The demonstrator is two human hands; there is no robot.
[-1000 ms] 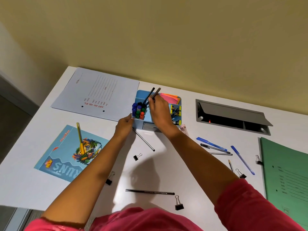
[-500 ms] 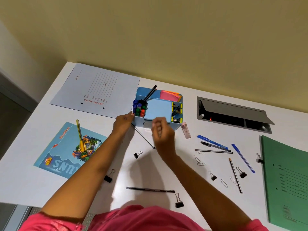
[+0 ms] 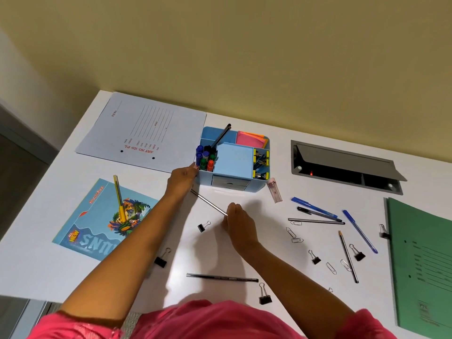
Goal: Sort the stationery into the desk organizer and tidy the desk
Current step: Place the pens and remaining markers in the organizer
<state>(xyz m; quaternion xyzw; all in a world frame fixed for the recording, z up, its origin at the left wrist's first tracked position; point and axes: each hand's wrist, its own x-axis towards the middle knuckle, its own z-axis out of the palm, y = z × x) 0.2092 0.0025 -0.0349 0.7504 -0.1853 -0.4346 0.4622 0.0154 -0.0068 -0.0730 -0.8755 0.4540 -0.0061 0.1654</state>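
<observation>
Grey and slim, flat on the tabletop (image 3: 73, 172): pen (image 3: 209, 203), long axis slanting from beneath the left hand (image 3: 182, 176) to the right hand (image 3: 238, 223), near end meeting its curled fingers; cannot tell whether pinched. Steadies the desk organizer (image 3: 256, 188) with left fingertips touching its corner. Probably calls for a right-hand lift, forward to the organizer.

The left hand (image 3: 182, 178) rests its fingertips against the front left corner of the blue desk organizer (image 3: 259, 186), beside the markers (image 3: 205, 159) standing in it. The right hand (image 3: 238, 222), fingers curled, pinches the near end of a slim grey pen (image 3: 209, 203) lying slantwise on the white desk (image 3: 61, 192). Binder clips (image 3: 265, 296), paper clips (image 3: 331, 268) and blue pens (image 3: 314, 208) lie scattered to the right.
</observation>
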